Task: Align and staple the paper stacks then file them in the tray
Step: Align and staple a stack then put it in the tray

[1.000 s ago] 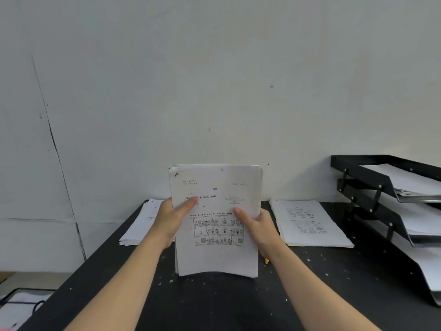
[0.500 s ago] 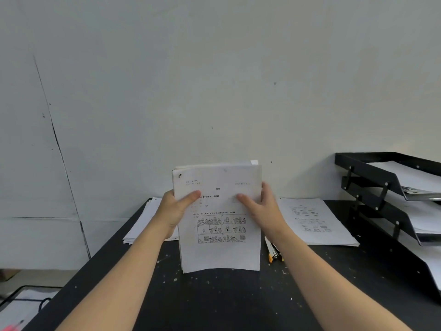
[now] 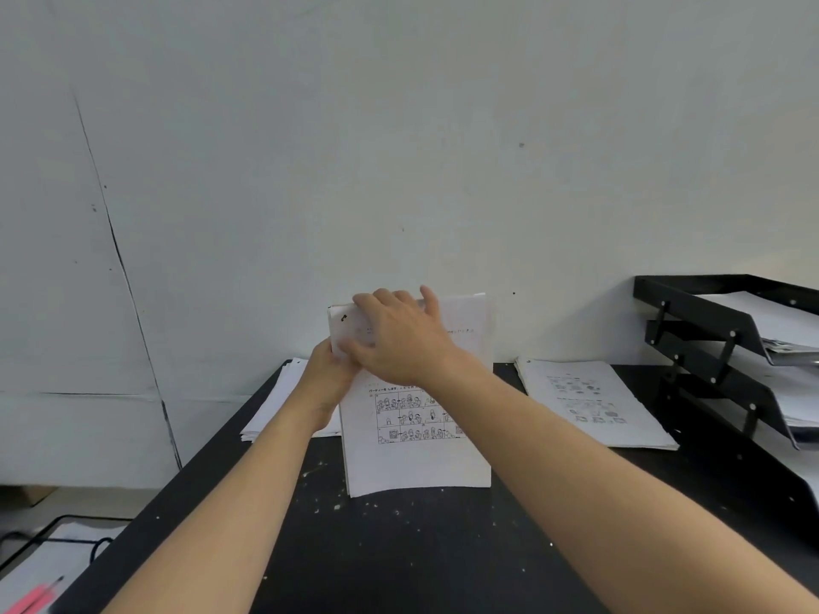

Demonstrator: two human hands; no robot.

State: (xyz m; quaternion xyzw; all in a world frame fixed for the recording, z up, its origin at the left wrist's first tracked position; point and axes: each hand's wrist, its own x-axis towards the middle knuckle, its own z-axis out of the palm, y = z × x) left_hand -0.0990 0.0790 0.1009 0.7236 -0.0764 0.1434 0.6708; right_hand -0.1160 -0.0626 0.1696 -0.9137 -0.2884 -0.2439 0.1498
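I am standing the paper stack [image 3: 416, 458] on edge at the table's [image 3: 399, 560] twelve o'clock, my left hand [image 3: 330, 374] still gripping its nine o'clock edge while my right hand [image 3: 399, 336], having left the three o'clock side, is flattening openly across the top to square it for stapling.

The paper stack [image 3: 416, 463] is matt white printed paper. The table [image 3: 399, 560] has a matt black top flecked with pale specks. The tray [image 3: 709, 312] looks like matt black metal.
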